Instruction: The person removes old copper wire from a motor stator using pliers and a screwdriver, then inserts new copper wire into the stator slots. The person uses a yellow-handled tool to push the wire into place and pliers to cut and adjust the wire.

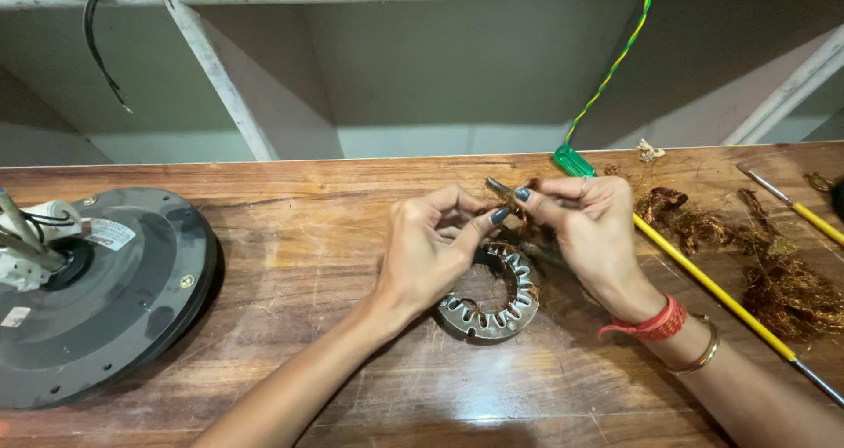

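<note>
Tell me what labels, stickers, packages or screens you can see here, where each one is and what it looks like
Label: on top of the round dark grey motor housing at the left of the wooden table, near its hub; a tilted white rectangle with a small red mark.
Sticker: on the same housing at the picture's left edge; small, white, partly cut off.
No packages, signs or screens show.

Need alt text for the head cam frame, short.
Two bare hands, left hand and right hand, pinch copper wire above a ring-shaped metal stator on a wooden bench. A grey round motor housing lies left; loose copper wire scrap and a yellow rod lie right.
</note>
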